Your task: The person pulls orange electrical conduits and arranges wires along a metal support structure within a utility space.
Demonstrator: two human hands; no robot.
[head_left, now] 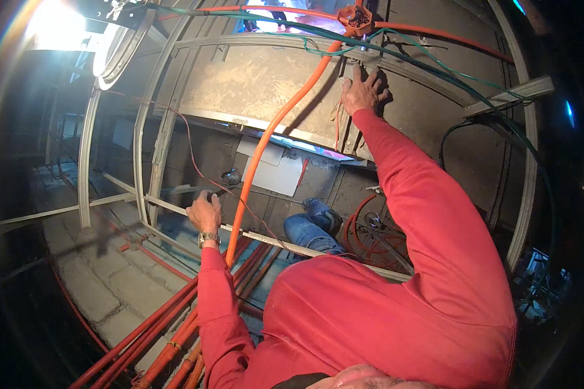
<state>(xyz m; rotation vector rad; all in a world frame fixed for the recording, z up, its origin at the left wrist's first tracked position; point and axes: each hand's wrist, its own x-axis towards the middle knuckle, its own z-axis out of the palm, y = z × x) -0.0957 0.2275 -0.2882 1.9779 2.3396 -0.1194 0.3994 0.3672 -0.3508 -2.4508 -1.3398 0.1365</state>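
**As the brown board (pixel 259 87) was reached by the right hand (pixel 362 94), the left hand (pixel 204 212) was set at the metal rail (pixel 292 247)**

While both arms were stretched forward in red sleeves, the hands were held well apart. The right hand was spread, its fingers fanned at the far side of the brown board, below the orange junction box (pixel 355 19); whether anything was pinched beneath the fingertips could not be told. The left hand was curled, and part of the metal rail was covered by it; a dark, slender object (pixel 223 190) was seen at its fingers, but whether this or the rail was gripped could not be made out. A wristwatch (pixel 209 240) was worn on the left wrist.

Between the two arms, an orange corrugated conduit (pixel 285 110) was run down from the junction box, passing in front of the metal rail just to the right of the left hand. Green cables (pixel 428 55) were strung across the top, near the right hand. White sheets (pixel 272 176) were laid on the floor below, and a leg in blue jeans (pixel 310 235) was seen beyond the rail. At the lower left, red conduits (pixel 150 319) were bunched beside grey blocks (pixel 136 285). The upper left was lit by a bright lamp (pixel 58 29).
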